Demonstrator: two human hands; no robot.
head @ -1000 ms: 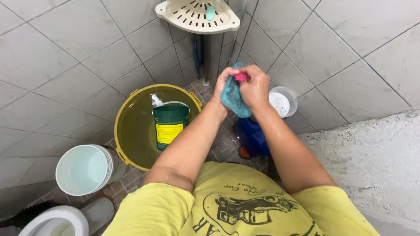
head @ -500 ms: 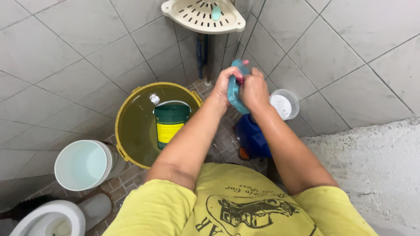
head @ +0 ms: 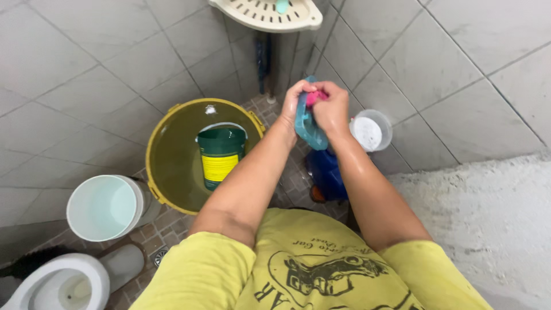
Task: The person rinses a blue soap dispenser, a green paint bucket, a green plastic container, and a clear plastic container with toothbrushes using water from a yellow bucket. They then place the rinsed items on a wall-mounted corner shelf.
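Observation:
I hold a teal plastic bottle (head: 310, 127) upright in front of me, above the floor. My left hand (head: 294, 106) wraps its body from the left. My right hand (head: 333, 109) grips its pink cap (head: 313, 97) at the top. Below and to the left stands a yellow bucket (head: 166, 143) full of water, and a green tub with a yellow label (head: 220, 155) floats inside it. A blue container (head: 324, 172) stands on the floor right under my hands.
A white bucket (head: 102, 208) stands left of the yellow one, and a white toilet bowl (head: 54, 287) is at the bottom left. A small clear tub with a white lid (head: 370, 132) sits by the right wall. A cream corner shelf (head: 270, 12) hangs above. A rough concrete ledge (head: 488, 218) is at right.
My hands stay on the bottle while the right one works at the pink cap, which shows more now. The view has shifted slightly downward.

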